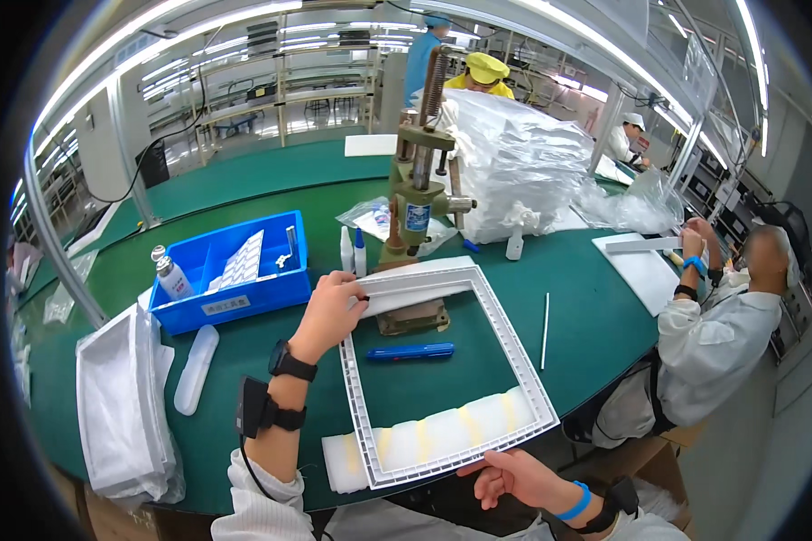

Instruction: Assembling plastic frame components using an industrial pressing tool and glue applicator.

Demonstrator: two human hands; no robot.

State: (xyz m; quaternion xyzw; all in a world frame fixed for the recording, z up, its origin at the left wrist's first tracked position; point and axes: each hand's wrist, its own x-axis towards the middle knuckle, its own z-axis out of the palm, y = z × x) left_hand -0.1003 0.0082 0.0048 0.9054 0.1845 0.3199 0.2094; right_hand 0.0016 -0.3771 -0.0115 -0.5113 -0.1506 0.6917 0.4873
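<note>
A white rectangular plastic frame [512,350] with a ribbed rim lies tilted in front of me. My left hand [334,311] is closed on its far left corner. My right hand [523,478] has its thumb and index finger at the near edge, with the other fingers curled. Under the near side is a white foam strip [442,433] with yellowish bands. A second pale foam strip [415,293] lies beneath the far side. Inside the frame's opening, a blue marker pen [410,352] rests on the green table [586,307].
A green hand press [415,203] stands beyond the frame, beside small white bottles [346,248]. To the left are a blue bin [230,311], a white case [197,370] and bagged white pieces [122,406]. A thin white rod [545,329] lies right; a co-worker [722,334] sits beyond.
</note>
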